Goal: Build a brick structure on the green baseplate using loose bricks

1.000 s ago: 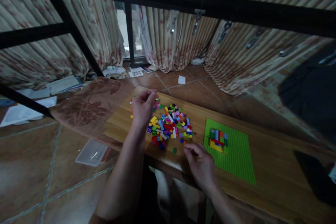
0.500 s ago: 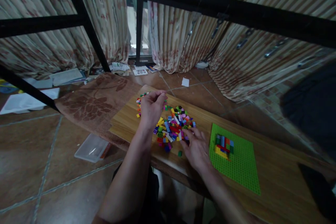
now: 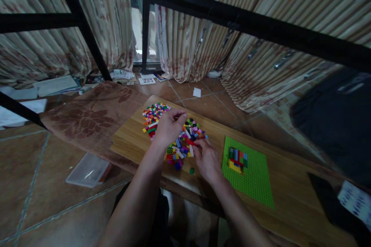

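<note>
My left hand (image 3: 169, 128) hovers over the heap of loose toy bricks (image 3: 177, 150), its fingers pinched together. What is between those fingertips, if anything, is hidden. At the near right side of the heap, my right hand (image 3: 207, 158) has thumb and fingers closed on a red toy brick (image 3: 190, 142). A pile of smaller bricks (image 3: 156, 111) lies beyond my left hand, partly covered by it. Right of my right hand, a small build of coloured bricks (image 3: 237, 159) sits on a green baseplate (image 3: 255, 183).
The bricks are on a wooden board (image 3: 127, 139) over a brown patterned cloth (image 3: 95, 123). One green brick (image 3: 191, 170) lies near the front edge. A dark flat object (image 3: 321, 195) is at the right. A clear plastic box (image 3: 87, 171) stands on the floor.
My left hand has shifted right across the heap, uncovering more of the small bricks. My right hand has closed on the red brick. The whole view has turned slightly right.
</note>
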Action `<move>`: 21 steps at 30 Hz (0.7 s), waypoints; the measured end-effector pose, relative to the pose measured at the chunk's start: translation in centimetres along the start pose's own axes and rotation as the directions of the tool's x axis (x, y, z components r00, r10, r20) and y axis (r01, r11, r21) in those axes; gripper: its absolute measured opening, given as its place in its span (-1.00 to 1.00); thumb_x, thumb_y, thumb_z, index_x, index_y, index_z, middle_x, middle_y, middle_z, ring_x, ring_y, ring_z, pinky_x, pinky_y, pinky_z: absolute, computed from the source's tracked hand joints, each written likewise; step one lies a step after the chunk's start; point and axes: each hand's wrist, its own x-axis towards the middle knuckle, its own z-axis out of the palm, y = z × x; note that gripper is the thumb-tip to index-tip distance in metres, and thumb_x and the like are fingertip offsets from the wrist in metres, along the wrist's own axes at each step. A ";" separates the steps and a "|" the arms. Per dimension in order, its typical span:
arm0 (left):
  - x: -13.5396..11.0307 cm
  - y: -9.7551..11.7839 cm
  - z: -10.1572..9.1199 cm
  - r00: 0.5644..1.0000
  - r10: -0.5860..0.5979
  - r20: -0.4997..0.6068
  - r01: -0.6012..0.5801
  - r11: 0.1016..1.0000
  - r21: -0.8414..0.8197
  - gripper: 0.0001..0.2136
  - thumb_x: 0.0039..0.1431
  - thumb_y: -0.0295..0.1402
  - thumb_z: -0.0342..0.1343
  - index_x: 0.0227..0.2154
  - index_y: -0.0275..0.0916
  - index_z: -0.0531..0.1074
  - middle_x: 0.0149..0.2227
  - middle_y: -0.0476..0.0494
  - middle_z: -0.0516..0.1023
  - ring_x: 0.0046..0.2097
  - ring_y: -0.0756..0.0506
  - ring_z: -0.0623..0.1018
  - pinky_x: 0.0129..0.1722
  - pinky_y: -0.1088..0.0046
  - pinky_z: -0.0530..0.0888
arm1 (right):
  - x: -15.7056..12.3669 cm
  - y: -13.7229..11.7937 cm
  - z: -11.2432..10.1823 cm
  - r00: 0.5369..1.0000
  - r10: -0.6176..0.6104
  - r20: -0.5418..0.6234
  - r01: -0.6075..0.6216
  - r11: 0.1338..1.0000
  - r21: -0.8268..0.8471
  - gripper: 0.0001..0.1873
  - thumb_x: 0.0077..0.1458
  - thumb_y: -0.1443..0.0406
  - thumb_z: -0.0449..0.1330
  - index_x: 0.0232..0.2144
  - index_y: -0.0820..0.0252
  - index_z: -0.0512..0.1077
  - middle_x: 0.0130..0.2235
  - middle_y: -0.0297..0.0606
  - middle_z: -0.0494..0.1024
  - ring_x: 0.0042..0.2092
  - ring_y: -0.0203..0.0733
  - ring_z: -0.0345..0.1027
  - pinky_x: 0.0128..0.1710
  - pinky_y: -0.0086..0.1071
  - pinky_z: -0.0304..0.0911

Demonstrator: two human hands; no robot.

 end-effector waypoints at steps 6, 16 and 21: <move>-4.0 0.1 5.3 0.845 -0.005 0.535 -0.163 0.950 0.266 -0.77 0.14 -0.42 0.07 -0.18 -0.20 0.56 -0.28 -0.07 0.63 -0.26 -0.07 0.57 -0.24 0.47 0.46 | -4.6 2.8 -4.5 0.978 0.196 -0.066 -0.178 0.961 0.211 -0.68 0.24 0.19 0.01 -0.17 0.17 0.51 -0.18 -0.16 0.61 -0.17 -0.09 0.48 -0.13 -0.26 0.32; -9.0 -1.8 12.4 0.708 0.010 0.707 -0.339 0.882 0.327 -0.84 0.20 -0.47 0.04 -0.31 -0.22 0.54 -0.31 -0.10 0.58 -0.21 -0.11 0.56 -0.16 0.42 0.44 | -9.8 8.5 -7.0 0.921 0.345 -0.183 -0.289 0.917 0.274 -0.68 0.19 0.10 0.10 -0.23 0.15 0.54 -0.20 -0.13 0.63 -0.16 -0.03 0.50 -0.14 -0.18 0.36; -8.7 -3.0 13.8 0.751 0.063 0.658 -0.394 0.842 0.369 -0.82 0.25 -0.42 0.02 -0.25 -0.18 0.54 -0.24 -0.11 0.56 -0.20 -0.09 0.55 -0.18 0.43 0.44 | -10.8 11.2 -8.3 0.841 0.397 -0.368 -0.309 0.910 0.276 -0.67 0.17 0.08 0.12 -0.24 0.18 0.53 -0.20 -0.11 0.59 -0.16 -0.05 0.47 -0.15 -0.20 0.35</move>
